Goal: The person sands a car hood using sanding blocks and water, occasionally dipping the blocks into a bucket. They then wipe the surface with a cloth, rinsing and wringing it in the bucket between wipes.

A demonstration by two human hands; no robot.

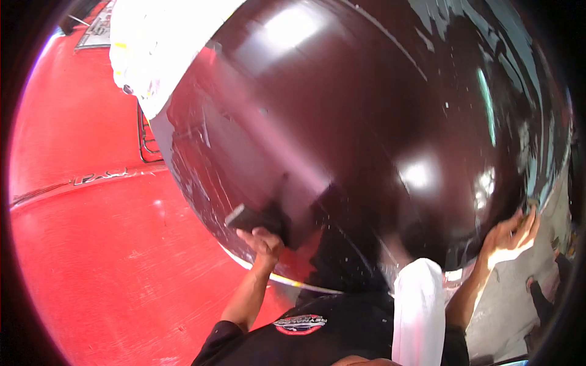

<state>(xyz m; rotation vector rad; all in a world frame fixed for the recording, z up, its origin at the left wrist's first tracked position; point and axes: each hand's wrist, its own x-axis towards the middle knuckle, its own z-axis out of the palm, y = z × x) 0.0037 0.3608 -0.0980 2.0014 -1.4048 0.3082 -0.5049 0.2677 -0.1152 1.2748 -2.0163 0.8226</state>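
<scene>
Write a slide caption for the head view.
Left hand presses a dark block on a glossy dark panel; right hand rests at its edge.

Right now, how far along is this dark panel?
Done: white masking paper covers the top-left corner, and the dark panel shines at its centre. In hand: the left hand presses a dark block low on it; the right hand touches its right edge. Left: streaks show along both sides.

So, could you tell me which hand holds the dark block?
The left hand grips the dark block; the right hand rests empty on the glossy panel.
</scene>
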